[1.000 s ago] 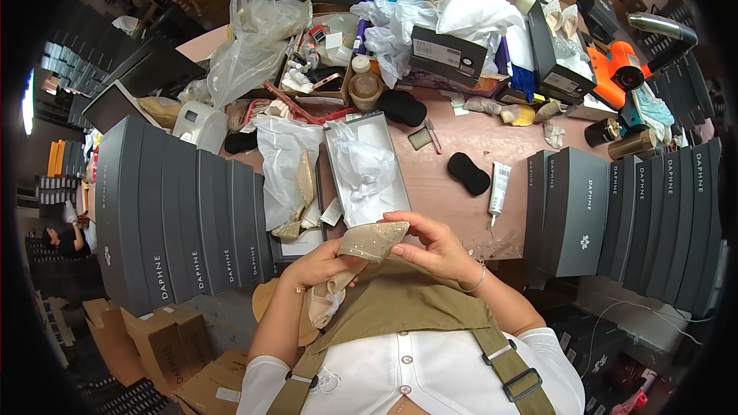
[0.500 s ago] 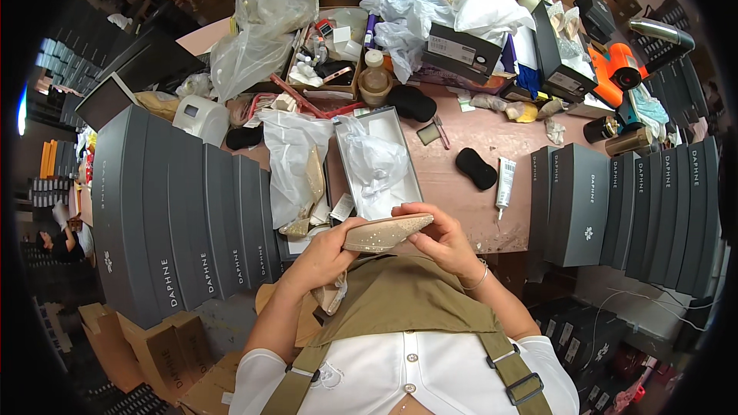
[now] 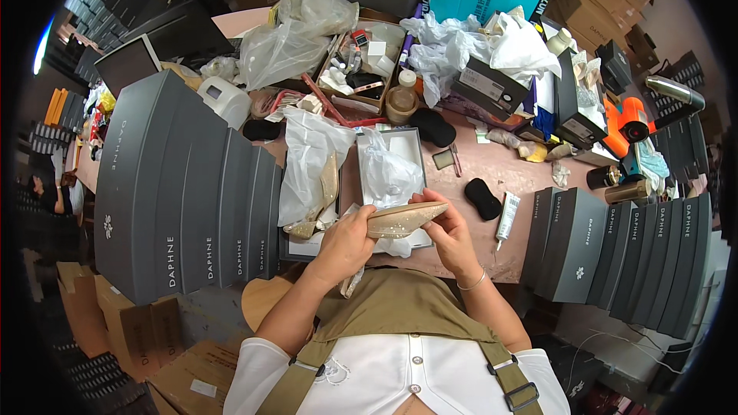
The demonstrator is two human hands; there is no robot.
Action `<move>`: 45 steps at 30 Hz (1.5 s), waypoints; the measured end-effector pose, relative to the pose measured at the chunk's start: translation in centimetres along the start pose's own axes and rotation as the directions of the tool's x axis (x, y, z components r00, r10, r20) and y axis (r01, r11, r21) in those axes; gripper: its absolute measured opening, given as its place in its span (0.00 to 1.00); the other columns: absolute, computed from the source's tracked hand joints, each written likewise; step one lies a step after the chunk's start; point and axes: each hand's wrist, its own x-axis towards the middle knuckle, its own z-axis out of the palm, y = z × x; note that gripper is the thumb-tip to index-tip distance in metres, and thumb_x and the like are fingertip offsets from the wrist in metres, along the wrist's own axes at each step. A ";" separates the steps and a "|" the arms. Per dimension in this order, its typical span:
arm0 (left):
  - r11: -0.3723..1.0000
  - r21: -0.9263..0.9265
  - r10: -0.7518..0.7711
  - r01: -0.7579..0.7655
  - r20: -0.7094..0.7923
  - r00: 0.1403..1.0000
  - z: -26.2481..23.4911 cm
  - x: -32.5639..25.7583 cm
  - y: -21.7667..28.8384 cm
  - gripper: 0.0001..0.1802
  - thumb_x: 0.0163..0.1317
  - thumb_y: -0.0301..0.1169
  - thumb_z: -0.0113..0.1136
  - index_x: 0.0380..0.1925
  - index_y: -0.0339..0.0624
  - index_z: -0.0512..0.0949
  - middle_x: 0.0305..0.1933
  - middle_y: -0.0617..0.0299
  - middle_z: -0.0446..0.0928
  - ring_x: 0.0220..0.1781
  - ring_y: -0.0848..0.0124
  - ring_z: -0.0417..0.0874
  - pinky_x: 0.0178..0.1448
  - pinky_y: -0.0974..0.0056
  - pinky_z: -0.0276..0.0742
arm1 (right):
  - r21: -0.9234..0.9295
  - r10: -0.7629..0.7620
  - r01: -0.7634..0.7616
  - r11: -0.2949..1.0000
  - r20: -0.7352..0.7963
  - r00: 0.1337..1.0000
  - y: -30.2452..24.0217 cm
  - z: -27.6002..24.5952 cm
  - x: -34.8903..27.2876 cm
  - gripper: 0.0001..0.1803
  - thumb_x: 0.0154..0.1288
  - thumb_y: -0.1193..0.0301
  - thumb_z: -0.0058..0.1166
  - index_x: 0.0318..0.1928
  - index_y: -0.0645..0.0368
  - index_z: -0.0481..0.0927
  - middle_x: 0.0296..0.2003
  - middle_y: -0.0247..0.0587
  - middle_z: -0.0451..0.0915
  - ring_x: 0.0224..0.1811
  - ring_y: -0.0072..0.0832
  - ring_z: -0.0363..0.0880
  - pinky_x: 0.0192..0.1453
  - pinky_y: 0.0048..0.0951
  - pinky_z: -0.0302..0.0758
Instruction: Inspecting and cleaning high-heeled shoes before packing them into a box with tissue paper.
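Note:
A pale gold, glittery pointed shoe (image 3: 403,220) is held sideways in front of my apron, its toe to the right. My left hand (image 3: 346,242) is closed round its back part. At the toe, the fingers and thumb of my right hand (image 3: 447,230) grip it. Below my left hand hangs the shoe's heel end (image 3: 352,283), partly hidden by the wrist. Just beyond lies an open grey shoe box (image 3: 419,157) with white tissue paper (image 3: 390,165) in it. Left of that, a matching shoe (image 3: 329,188) lies on more white tissue (image 3: 306,146).
Stacked grey shoe boxes stand on the left (image 3: 192,200) and right (image 3: 615,261). Beyond the open box are black pads (image 3: 483,198), a white tube (image 3: 507,219), a bottle (image 3: 402,100), a tray of small items (image 3: 361,69) and an orange tool (image 3: 626,127).
My view has shifted, so the table things appear lower and the left items farther right. Both hands still hold the shoe, now a little farther right in view and over the open box's near end.

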 end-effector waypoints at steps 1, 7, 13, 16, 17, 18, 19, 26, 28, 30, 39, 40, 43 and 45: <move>1.000 0.006 -0.010 0.010 -0.001 1.000 0.1 0.1 -0.1 0.23 0.53 0.24 0.49 0.52 0.34 0.67 0.44 0.42 0.76 0.47 0.45 0.76 0.52 0.50 0.71 | 0.016 0.017 -0.017 1.000 -0.012 1.000 0.2 0.0 0.2 0.29 0.65 0.82 0.46 0.66 0.62 0.58 0.59 0.44 0.70 0.62 0.29 0.67 0.66 0.32 0.64; 0.997 -0.054 0.053 -0.060 -0.122 0.991 1.2 2.6 -1.1 0.27 0.54 0.24 0.49 0.57 0.34 0.63 0.50 0.42 0.71 0.53 0.46 0.72 0.56 0.51 0.69 | -0.011 0.266 -0.268 0.963 0.186 0.946 4.2 0.0 0.4 0.34 0.66 0.71 0.51 0.69 0.61 0.51 0.62 0.44 0.64 0.63 0.32 0.65 0.67 0.37 0.63; 0.989 -0.098 0.090 -0.113 -0.214 0.973 2.3 4.6 -1.5 0.31 0.58 0.24 0.51 0.63 0.34 0.58 0.61 0.42 0.61 0.59 0.47 0.69 0.61 0.56 0.68 | -0.183 0.436 -0.396 0.900 0.348 0.830 5.4 1.1 2.9 0.29 0.64 0.72 0.55 0.62 0.64 0.58 0.53 0.43 0.70 0.56 0.28 0.70 0.61 0.31 0.67; 0.938 -0.312 0.144 -0.153 -0.051 0.988 -0.5 3.2 -1.9 0.29 0.60 0.28 0.53 0.61 0.33 0.62 0.59 0.42 0.65 0.60 0.49 0.69 0.62 0.56 0.66 | -0.179 0.440 -0.405 0.896 0.256 0.860 6.5 0.1 4.2 0.23 0.64 0.74 0.54 0.57 0.64 0.64 0.46 0.38 0.74 0.48 0.24 0.73 0.55 0.27 0.70; 0.909 -0.390 0.145 -0.148 -0.038 0.989 -1.9 2.8 -2.6 0.24 0.63 0.31 0.53 0.58 0.33 0.67 0.60 0.44 0.67 0.58 0.51 0.71 0.60 0.58 0.68 | -0.158 0.433 -0.407 0.900 0.211 0.876 7.0 -0.3 4.4 0.21 0.63 0.75 0.54 0.56 0.64 0.66 0.43 0.36 0.75 0.45 0.22 0.73 0.53 0.26 0.71; 0.894 -0.435 0.029 -0.107 -0.184 0.983 -2.1 2.1 -4.7 0.19 0.63 0.28 0.50 0.54 0.33 0.71 0.56 0.45 0.72 0.55 0.53 0.75 0.58 0.60 0.70 | -0.035 0.433 -0.433 0.900 0.172 0.885 7.0 -0.4 4.6 0.21 0.62 0.79 0.49 0.56 0.63 0.66 0.43 0.35 0.76 0.46 0.22 0.74 0.52 0.25 0.71; 0.954 -0.300 -0.126 0.019 -0.343 0.931 -2.6 1.5 -7.0 0.16 0.64 0.27 0.48 0.50 0.32 0.73 0.51 0.44 0.75 0.50 0.53 0.78 0.55 0.59 0.72 | 0.058 0.428 -0.435 0.899 0.103 0.898 7.0 -0.7 4.7 0.20 0.60 0.80 0.47 0.55 0.63 0.67 0.44 0.37 0.77 0.46 0.24 0.75 0.52 0.26 0.72; 0.922 0.256 -0.295 0.292 -0.024 0.955 1.1 -0.8 -18.1 0.13 0.64 0.27 0.47 0.44 0.34 0.76 0.42 0.44 0.78 0.44 0.46 0.78 0.49 0.50 0.72 | 0.017 0.400 -0.400 0.916 -0.042 0.916 6.0 -3.9 6.2 0.24 0.57 0.80 0.42 0.56 0.65 0.67 0.45 0.39 0.77 0.44 0.24 0.77 0.51 0.25 0.74; 0.899 0.260 -0.372 0.352 0.034 0.927 1.6 0.1 -17.7 0.12 0.63 0.27 0.49 0.43 0.35 0.76 0.41 0.44 0.78 0.43 0.46 0.78 0.48 0.50 0.72 | 0.063 0.420 -0.417 0.907 -0.052 0.906 5.5 -3.4 5.8 0.23 0.57 0.79 0.41 0.56 0.65 0.68 0.44 0.39 0.78 0.43 0.24 0.78 0.49 0.25 0.75; 0.907 0.096 -0.416 0.409 0.075 0.906 1.7 0.9 -17.8 0.11 0.61 0.28 0.52 0.43 0.36 0.76 0.40 0.46 0.78 0.41 0.47 0.79 0.47 0.52 0.73 | 0.090 0.414 -0.408 0.909 -0.065 0.908 5.9 -3.3 5.0 0.23 0.57 0.79 0.42 0.56 0.65 0.68 0.44 0.40 0.78 0.43 0.25 0.78 0.48 0.25 0.76; 0.665 -0.584 -0.607 0.466 -0.059 0.793 6.3 -1.6 -23.4 0.21 0.55 0.28 0.64 0.50 0.37 0.72 0.45 0.54 0.74 0.42 0.67 0.78 0.44 0.65 0.75 | 0.145 0.462 -0.454 0.879 -0.024 0.887 6.7 -3.2 3.8 0.21 0.61 0.75 0.44 0.56 0.63 0.67 0.44 0.36 0.75 0.44 0.21 0.74 0.51 0.24 0.72; 0.581 -0.651 -0.634 0.488 0.014 0.773 6.2 -1.4 -23.1 0.22 0.56 0.27 0.63 0.51 0.37 0.70 0.44 0.55 0.74 0.43 0.68 0.78 0.44 0.66 0.75 | 0.141 0.447 -0.440 0.887 -0.024 0.894 6.8 -3.0 3.8 0.21 0.62 0.75 0.44 0.56 0.63 0.67 0.44 0.36 0.75 0.44 0.20 0.73 0.51 0.24 0.71; 0.350 -0.815 -0.652 0.461 0.141 0.745 6.3 -1.4 -23.0 0.22 0.59 0.25 0.60 0.54 0.37 0.68 0.42 0.58 0.76 0.42 0.70 0.78 0.44 0.67 0.75 | -0.146 0.304 -0.315 0.938 -0.090 0.948 6.6 -2.1 3.4 0.21 0.62 0.75 0.44 0.57 0.63 0.66 0.42 0.34 0.75 0.41 0.19 0.72 0.46 0.21 0.70; 0.205 -0.827 -0.604 0.523 0.314 0.733 6.6 -1.0 -22.6 0.20 0.59 0.28 0.61 0.52 0.39 0.70 0.43 0.59 0.77 0.43 0.70 0.78 0.44 0.68 0.74 | -0.219 0.315 -0.331 0.918 -0.108 0.943 5.4 -1.4 3.4 0.20 0.62 0.74 0.44 0.56 0.64 0.67 0.39 0.32 0.76 0.39 0.18 0.72 0.43 0.21 0.70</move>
